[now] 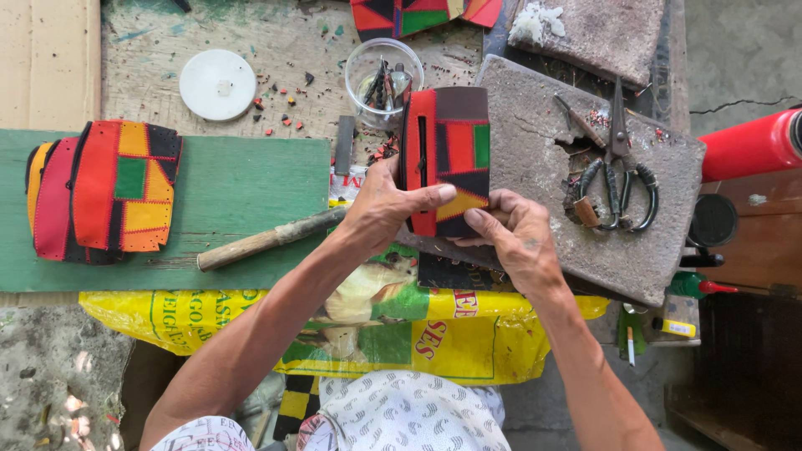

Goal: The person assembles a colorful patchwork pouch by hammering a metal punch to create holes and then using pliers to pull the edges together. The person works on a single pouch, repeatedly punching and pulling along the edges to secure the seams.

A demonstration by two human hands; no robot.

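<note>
My fingers [443,194] on both hands clamp the patchwork pouch [445,159] upright over the stone slab [535,167]; scissors [618,167] lie right of them. I judge a loosened pinch could drop it among scraps.

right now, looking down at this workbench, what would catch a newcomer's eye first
First, the red, green, yellow and black patchwork leather pouch at centre, held upright by the left hand and right hand. Next, the stack of matching patchwork pieces on the green wooden board at left. Then the black-handled metal scissors lying on the grey stone slab at right.
</note>
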